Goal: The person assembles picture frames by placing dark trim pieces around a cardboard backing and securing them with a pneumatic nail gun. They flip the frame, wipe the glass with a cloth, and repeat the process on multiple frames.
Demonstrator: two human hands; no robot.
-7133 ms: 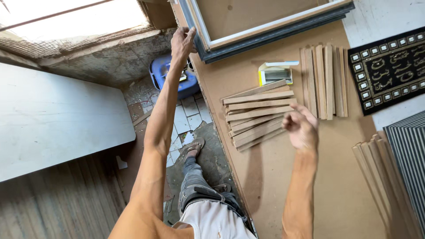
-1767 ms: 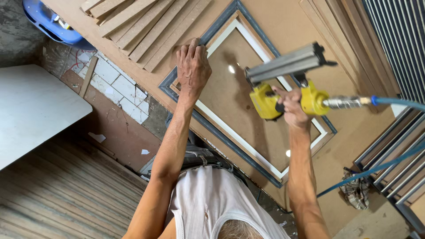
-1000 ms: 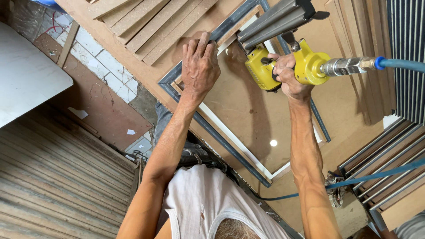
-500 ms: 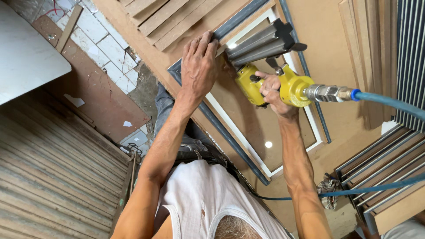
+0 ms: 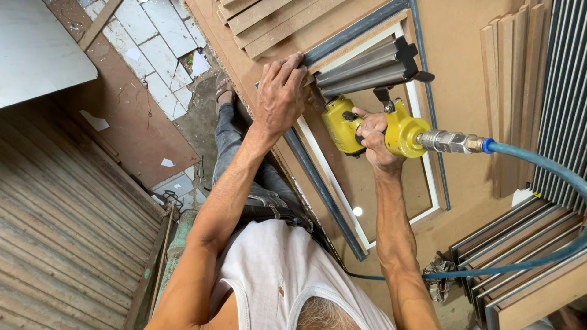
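Observation:
A rectangular frame (image 5: pixel 318 183) with a dark grey outer edge, white inner moulding and a brown back panel lies on the brown workbench (image 5: pixel 465 43). My left hand (image 5: pixel 280 91) presses flat on the frame's corner, fingers spread over the edge. My right hand (image 5: pixel 373 137) grips a yellow pneumatic nail gun (image 5: pixel 391 125); its grey metal magazine (image 5: pixel 367 67) points at the frame corner beside my left fingers. A blue air hose (image 5: pixel 538 162) runs from the gun's metal coupling to the right and loops back below.
Several wooden strips (image 5: pixel 269 21) lie stacked at the top of the bench, more strips (image 5: pixel 507 91) stand at the right. Stacked frames (image 5: pixel 526 250) sit at the lower right beside a crumpled rag (image 5: pixel 441 281). Tiled floor (image 5: pixel 153 43) and a corrugated shutter (image 5: pixel 55 220) lie left.
The nail gun has swung up and left until its magazine is at the frame corner next to my left hand. My left hand stays pressed on that corner.

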